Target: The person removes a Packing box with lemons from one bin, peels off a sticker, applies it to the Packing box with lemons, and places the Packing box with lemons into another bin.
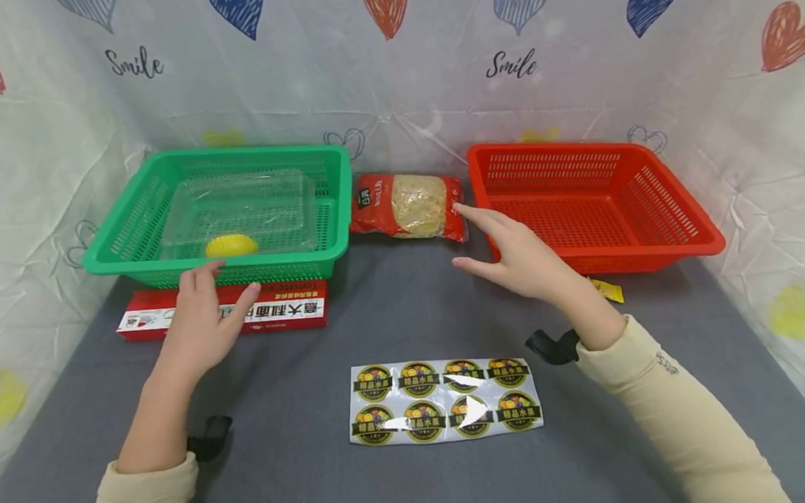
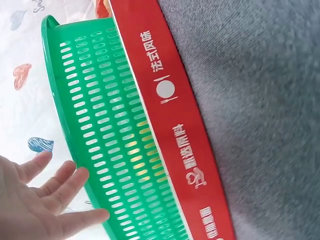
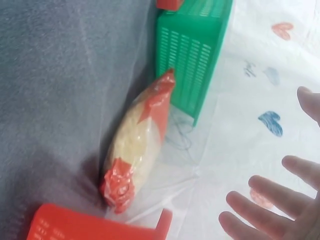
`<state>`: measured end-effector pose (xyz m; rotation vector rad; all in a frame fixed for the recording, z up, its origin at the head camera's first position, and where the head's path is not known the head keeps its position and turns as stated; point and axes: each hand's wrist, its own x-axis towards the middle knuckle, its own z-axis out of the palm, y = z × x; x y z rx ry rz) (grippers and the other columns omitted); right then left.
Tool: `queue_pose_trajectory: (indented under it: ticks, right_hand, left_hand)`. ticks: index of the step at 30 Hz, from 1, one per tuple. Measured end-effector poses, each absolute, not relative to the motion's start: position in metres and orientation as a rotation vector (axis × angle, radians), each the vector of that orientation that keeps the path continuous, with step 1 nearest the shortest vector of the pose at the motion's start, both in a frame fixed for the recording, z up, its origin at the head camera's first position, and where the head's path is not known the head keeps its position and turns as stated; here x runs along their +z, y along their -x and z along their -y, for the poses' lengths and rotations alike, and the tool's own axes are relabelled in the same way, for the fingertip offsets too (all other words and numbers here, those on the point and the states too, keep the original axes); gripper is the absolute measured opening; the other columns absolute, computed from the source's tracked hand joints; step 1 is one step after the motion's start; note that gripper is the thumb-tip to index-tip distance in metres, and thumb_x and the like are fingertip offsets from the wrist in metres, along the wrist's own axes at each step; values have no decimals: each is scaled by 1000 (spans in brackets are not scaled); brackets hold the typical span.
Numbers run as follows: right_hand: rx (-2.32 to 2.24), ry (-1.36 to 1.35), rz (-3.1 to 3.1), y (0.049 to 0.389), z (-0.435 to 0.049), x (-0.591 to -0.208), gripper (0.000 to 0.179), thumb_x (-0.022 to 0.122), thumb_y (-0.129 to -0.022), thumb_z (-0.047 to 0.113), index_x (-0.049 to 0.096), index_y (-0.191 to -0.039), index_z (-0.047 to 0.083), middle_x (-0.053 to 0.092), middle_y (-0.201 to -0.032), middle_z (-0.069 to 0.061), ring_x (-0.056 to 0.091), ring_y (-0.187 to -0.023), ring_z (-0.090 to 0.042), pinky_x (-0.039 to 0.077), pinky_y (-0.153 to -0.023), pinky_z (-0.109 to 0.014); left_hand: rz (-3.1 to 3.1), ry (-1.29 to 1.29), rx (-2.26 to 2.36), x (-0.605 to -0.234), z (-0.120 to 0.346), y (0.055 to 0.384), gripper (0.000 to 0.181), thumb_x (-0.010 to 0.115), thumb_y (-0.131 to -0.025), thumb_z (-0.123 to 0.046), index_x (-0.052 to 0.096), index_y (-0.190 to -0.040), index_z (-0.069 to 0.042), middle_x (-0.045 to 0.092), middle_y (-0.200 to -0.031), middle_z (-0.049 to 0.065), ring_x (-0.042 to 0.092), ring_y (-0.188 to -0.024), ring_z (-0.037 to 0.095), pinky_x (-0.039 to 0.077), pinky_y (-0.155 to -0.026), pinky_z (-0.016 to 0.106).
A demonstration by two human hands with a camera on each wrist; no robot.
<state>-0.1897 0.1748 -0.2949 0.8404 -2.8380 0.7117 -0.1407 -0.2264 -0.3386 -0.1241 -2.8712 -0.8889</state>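
A sticker sheet (image 1: 444,400) lies between the hands and closer to the body. The left hand (image 1: 197,329), fingers apart and holding nothing, is over a red box (image 1: 285,311), with the green basket (image 1: 288,259) just ahead; I cannot tell whether they touch. The right hand (image 1: 521,261), thumb and fingers apart, holds nothing, a yellow packet (image 1: 608,290) beside its wrist, the red basket (image 1: 661,250) to its right, the bag (image 1: 416,206) beyond its fingertips.

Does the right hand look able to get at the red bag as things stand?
Probably yes: the right hand is empty, its fingers apart near the red bag, and nothing covers the bag. The green basket and red basket flank it, so approaching from above looks freer.
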Motion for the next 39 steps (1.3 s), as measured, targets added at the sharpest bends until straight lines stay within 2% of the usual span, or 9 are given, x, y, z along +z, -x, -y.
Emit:
queue_pose_trajectory:
  ticks: [7, 13, 20, 23, 26, 30, 34, 39]
  right_hand:
    - [733, -925, 2837, 203, -155, -295, 72, 63, -84, 40, 31, -143, 14, 39, -139, -11, 43, -120, -26, 35, -99, -45]
    - [758, -1008, 2801, 212, -137, -297, 69, 64, -85, 38, 34, -141, 14, 40, -139, -9, 42, -122, -24, 35, -100, -42]
    - [783, -1046, 2822, 222, -114, -299, 69, 64, -84, 39, 34, -141, 13, 40, -139, -6, 45, -120, -23, 35, -101, -38]
    - [799, -1065, 2830, 227, -103, -301, 68, 63, -85, 38, 34, -141, 14, 41, -139, -5, 46, -118, -22, 36, -100, -36]
    - [789, -1087, 2836, 234, -89, -303, 66, 63, -85, 37, 35, -141, 14, 41, -138, -4, 44, -120, -21, 35, -100, -35]
    - [767, -1110, 2841, 242, -71, -305, 65, 62, -86, 37, 36, -140, 11, 41, -139, -4, 40, -123, -19, 34, -101, -35]
    - [786, -1129, 2846, 248, -55, -306, 65, 61, -87, 36, 36, -140, 10, 40, -140, -5, 38, -126, -18, 33, -102, -34]
    - [841, -1148, 2819, 252, -39, -310, 61, 61, -88, 33, 37, -139, 9, 40, -140, -6, 41, -124, -19, 34, -101, -31]
  left_hand:
    - [2872, 81, -1126, -346, 231, 144, 69, 42, -94, -44, 27, -135, 10, 33, -132, 30, 33, -119, 45, 33, -92, 60]
    - [2775, -59, -1499, -354, 234, 151, 70, 39, -95, -44, 15, -141, 4, 36, -135, 29, 43, -117, 42, 40, -91, 54]
    - [2308, -343, -2158, -356, 229, 162, 79, 47, -93, -39, -2, -144, -3, 33, -138, 25, 56, -108, 18, 42, -91, 33]
    - [2040, -411, -2362, -356, 227, 166, 82, 51, -92, -35, -4, -144, -5, 32, -136, 21, 54, -109, 16, 41, -90, 30]
    - [1834, -454, -2459, -357, 224, 168, 83, 54, -90, -31, -4, -144, -7, 38, -126, 13, 52, -111, 19, 43, -89, 28]
    - [1640, -508, -2529, -359, 217, 172, 79, 55, -90, -28, -2, -142, -10, 40, -112, 3, 53, -106, 18, 44, -89, 28]
    - [1531, -555, -2566, -361, 211, 177, 76, 55, -90, -25, 0, -141, -11, 38, -112, 4, 53, -106, 18, 43, -92, 30]
    - [1305, -532, -2713, -360, 212, 182, 77, 56, -90, -16, -2, -142, -17, 33, -115, 4, 47, -108, 18, 44, -91, 28]
